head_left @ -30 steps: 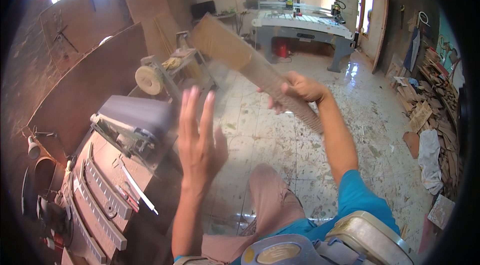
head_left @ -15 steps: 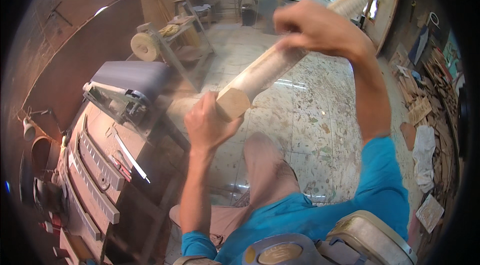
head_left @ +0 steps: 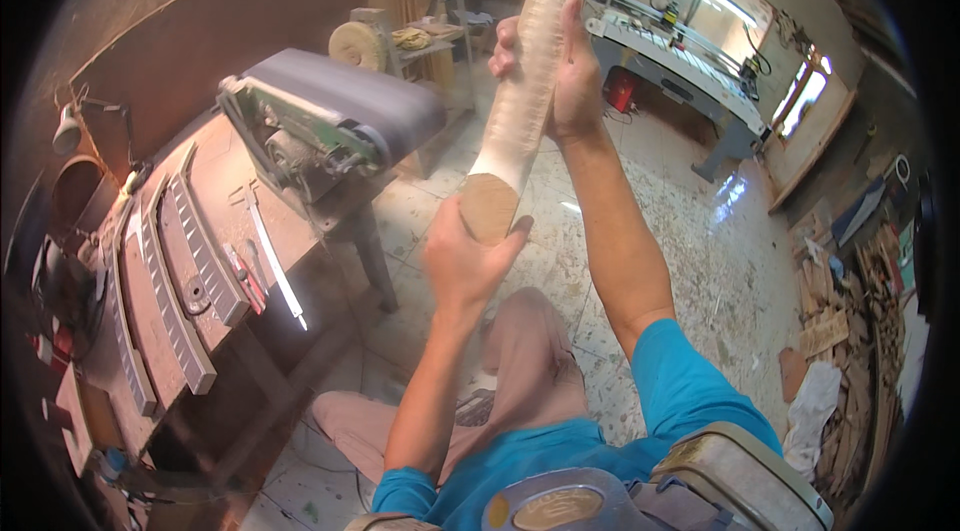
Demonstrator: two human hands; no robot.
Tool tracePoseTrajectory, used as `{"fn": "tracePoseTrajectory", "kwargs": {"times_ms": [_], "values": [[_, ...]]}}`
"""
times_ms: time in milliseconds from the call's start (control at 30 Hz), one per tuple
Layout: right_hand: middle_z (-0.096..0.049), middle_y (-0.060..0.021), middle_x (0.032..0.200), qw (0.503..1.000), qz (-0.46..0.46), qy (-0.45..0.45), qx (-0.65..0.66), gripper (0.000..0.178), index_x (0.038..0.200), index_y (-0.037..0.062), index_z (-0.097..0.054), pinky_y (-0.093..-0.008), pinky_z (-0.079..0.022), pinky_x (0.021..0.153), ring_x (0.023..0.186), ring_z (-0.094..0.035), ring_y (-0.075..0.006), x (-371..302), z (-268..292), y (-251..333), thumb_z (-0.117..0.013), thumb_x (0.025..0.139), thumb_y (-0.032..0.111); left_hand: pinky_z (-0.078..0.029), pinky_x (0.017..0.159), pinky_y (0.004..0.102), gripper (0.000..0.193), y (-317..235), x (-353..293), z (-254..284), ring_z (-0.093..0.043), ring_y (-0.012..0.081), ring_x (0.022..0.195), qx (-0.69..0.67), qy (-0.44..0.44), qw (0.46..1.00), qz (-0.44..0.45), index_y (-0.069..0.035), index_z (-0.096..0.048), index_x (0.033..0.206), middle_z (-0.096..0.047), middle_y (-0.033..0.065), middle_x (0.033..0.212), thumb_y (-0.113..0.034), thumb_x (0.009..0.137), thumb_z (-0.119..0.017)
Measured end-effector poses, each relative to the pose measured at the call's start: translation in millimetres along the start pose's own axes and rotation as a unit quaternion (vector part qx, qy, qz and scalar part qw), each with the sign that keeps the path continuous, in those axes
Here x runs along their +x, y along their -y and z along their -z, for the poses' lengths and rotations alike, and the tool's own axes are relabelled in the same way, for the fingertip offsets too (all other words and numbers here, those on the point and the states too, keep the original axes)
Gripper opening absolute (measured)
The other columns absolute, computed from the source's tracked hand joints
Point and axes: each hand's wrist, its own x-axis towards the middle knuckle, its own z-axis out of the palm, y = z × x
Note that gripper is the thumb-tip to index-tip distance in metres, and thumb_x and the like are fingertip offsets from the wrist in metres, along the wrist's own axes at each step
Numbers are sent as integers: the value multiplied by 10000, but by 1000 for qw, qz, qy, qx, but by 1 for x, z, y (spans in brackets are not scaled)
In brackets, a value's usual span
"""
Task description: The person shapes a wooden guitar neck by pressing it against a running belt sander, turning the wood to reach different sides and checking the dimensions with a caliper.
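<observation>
I hold a long pale wooden piece [head_left: 530, 81] up in front of me, pointing away and upward, its rounded brown end face [head_left: 489, 208] toward me. My left hand [head_left: 462, 261] cups the near end from below. My right hand [head_left: 560, 66] wraps around the shaft farther up, fingers closed on it. Both arms are raised over my knees and the floor.
A belt sander [head_left: 330, 126] stands on a dusty workbench [head_left: 170, 261] at my left, with curved wooden parts and a ruler on it. A buffing wheel [head_left: 357, 44] sits behind. A large grey machine table [head_left: 690, 81] stands at the back right. Wood scraps [head_left: 850, 331] lie along the right wall.
The wooden piece swung from lying across to pointing up and away. My left hand, free and spread a second ago, took hold of its near end.
</observation>
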Motion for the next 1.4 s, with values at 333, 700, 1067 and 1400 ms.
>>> {"fn": "tracePoseTrajectory", "kwargs": {"times_ms": [333, 700, 1067, 1400], "values": [[-642, -88, 882, 978, -78, -4, -191, 670, 1440, -11, -471, -270, -548, 635, 714, -642, -136, 52, -47, -37, -516, 1063, 542, -566, 809, 392, 652, 27, 30, 5, -718, 266, 861, -169, 36, 981, 85, 57, -597, 1177, -732, 176, 971, -315, 730, -892], [-618, -82, 857, 945, -104, -51, -305, 595, 1127, -32, -583, -285, -553, 632, 682, -604, -116, 65, -74, -70, -629, 1007, 550, -554, 668, 306, 675, 61, 39, -8, -663, 179, 769, -446, 110, 883, 99, 66, -563, 1217, -662, 119, 937, -317, 764, -884], [-563, -61, 848, 946, -100, -42, -304, 514, 1318, -13, -526, -271, -509, 610, 689, -557, -120, 64, -72, -77, -596, 1047, 417, -503, 719, 299, 790, 64, 42, -2, -583, 162, 825, -537, 172, 819, 105, 64, -548, 1266, -578, 72, 932, -402, 701, -844], [-589, -21, 831, 914, -156, -86, -364, 352, 1028, 103, -561, -256, -500, 553, 622, -569, -107, 66, -76, -82, -521, 1077, 449, -502, 717, 296, 671, 77, 44, -17, -614, 163, 822, -583, 199, 782, 94, 21, -597, 1178, -602, 67, 917, -386, 699, -832]]}}
